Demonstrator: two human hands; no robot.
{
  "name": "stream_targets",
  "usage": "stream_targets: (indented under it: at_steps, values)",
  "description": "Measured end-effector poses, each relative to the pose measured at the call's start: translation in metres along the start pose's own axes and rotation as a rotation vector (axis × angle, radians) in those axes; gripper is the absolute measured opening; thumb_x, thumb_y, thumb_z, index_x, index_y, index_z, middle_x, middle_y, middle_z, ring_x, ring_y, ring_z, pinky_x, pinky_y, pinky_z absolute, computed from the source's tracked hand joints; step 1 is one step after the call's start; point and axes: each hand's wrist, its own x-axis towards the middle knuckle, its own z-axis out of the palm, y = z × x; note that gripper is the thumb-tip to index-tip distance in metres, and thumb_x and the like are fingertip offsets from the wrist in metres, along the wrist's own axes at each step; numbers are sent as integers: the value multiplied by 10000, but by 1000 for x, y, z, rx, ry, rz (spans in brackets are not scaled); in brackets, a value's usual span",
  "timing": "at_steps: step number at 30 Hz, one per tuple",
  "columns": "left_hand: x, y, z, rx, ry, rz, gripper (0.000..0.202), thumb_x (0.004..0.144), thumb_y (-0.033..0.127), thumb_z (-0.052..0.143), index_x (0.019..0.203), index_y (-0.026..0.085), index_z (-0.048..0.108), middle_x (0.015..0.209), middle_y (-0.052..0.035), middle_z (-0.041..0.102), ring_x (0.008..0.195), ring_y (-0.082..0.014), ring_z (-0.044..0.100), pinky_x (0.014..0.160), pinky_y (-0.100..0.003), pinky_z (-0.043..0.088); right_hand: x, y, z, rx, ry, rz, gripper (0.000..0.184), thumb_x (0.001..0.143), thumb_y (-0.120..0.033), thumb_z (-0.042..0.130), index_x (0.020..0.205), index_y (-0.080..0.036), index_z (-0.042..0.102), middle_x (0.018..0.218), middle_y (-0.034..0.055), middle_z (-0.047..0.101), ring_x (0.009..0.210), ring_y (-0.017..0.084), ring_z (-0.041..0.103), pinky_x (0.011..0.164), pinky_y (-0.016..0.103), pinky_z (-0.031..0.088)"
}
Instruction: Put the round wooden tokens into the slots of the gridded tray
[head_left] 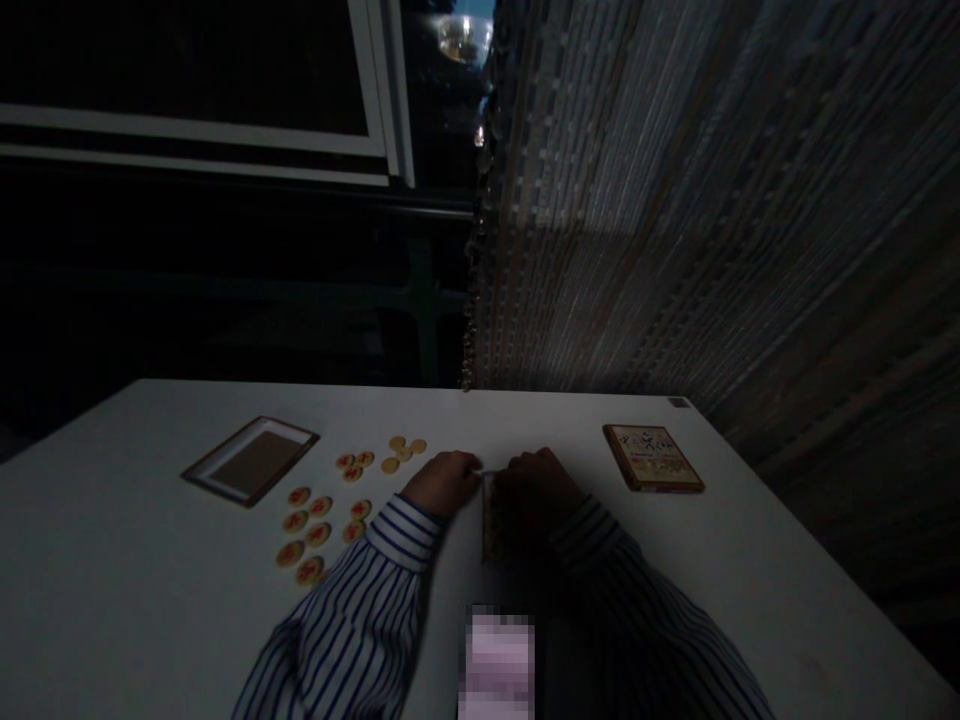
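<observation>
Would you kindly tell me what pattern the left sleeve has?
The left sleeve has dark blue stripes on white, best seen in the head view.

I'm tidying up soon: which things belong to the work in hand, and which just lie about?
At the hands:
brown-edged thing, mostly hidden, by left hand and right hand

Not in hand, perhaps just lying about:
red-marked discs
plain discs
open tray
patterned box

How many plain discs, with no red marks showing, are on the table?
4, beyond and left of the left hand: back-left disc, back-right disc, middle disc, front-left disc. Others may be hidden behind that hand.
</observation>
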Motion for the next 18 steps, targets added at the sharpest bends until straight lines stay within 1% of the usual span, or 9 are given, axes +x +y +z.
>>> stream_targets:
  at_steps: [5,10,18]
  values:
    - [0,0,1,0,4,-3,325,747,243,421,1017,158,582,1001,-88,625,943,-178,553,806,-260,394,0,1,-1,16,-8,4,198,787,-292,425,798,-199,599,828,69,607,793,185,538,673,311,308]
    - [0,-2,2,12,0,6,336,754,249,413,1033,154,575,1028,-89,614,968,-181,540,831,-268,383,2,1,0,31,-10,0,185,783,-261,426,789,-196,599,822,61,608,781,183,541,662,304,315]
    - [0,0,0,12,-11,-10,337,753,231,413,1038,152,573,1023,-90,615,964,-179,540,826,-266,385,1,-1,0,15,1,14,192,803,-248,414,801,-185,595,844,63,605,808,168,532,669,303,298]
